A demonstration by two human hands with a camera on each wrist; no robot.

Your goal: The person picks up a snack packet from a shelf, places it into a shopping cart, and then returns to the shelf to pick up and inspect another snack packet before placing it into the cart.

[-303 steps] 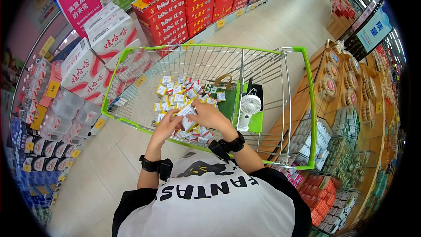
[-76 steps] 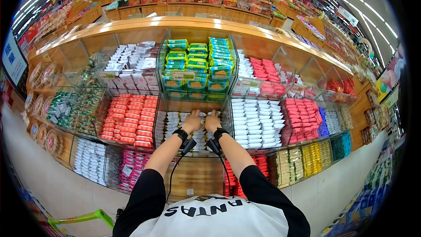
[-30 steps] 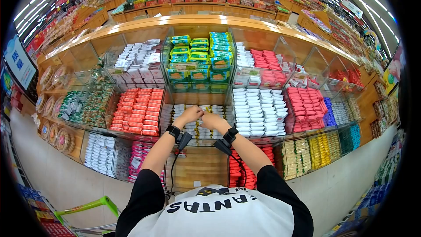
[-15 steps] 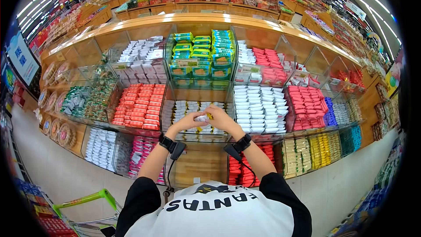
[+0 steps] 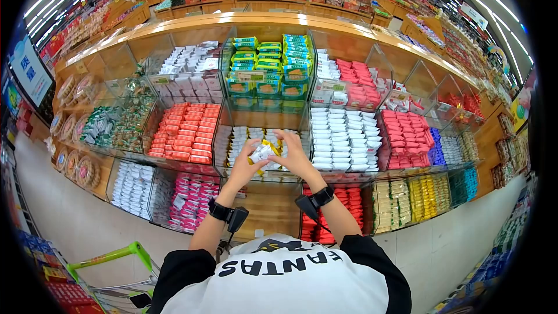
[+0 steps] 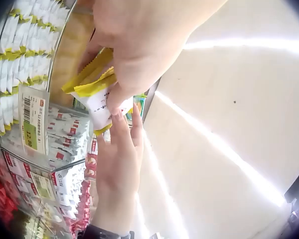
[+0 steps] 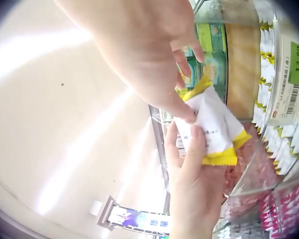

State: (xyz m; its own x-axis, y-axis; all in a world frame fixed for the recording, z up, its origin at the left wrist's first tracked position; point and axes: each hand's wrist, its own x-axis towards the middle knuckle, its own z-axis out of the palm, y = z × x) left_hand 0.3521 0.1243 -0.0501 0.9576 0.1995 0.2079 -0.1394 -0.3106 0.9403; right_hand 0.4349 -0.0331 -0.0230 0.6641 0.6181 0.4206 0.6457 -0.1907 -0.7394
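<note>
Both hands hold small white snack packets with yellow crimped ends over a shelf bin of the same kind. In the head view, the left hand (image 5: 244, 166) has thumb and fingers around the packets (image 5: 265, 150) from the left. Opposite it, the right hand (image 5: 293, 157) arches around their right side, thumb low and fingers above. The right wrist view shows the left thumb lying on a packet (image 7: 214, 124) and the right thumb pressing at its edge. At least two yellow ends overlap in the left wrist view, where the left hand covers part of the packets (image 6: 97, 102).
Clear-walled bins surround the hands: orange packets (image 5: 186, 131) left, white packets (image 5: 343, 139) right, green-and-yellow packs (image 5: 268, 70) above. A price tag (image 7: 290, 82) fronts the bin of yellow-ended packets. A green-handled shopping cart (image 5: 107, 256) stands at lower left.
Earlier the hands worked over a cart of packets, then reached into the bin. They have since lifted packets out, and now the fingers are spread wider around them.
</note>
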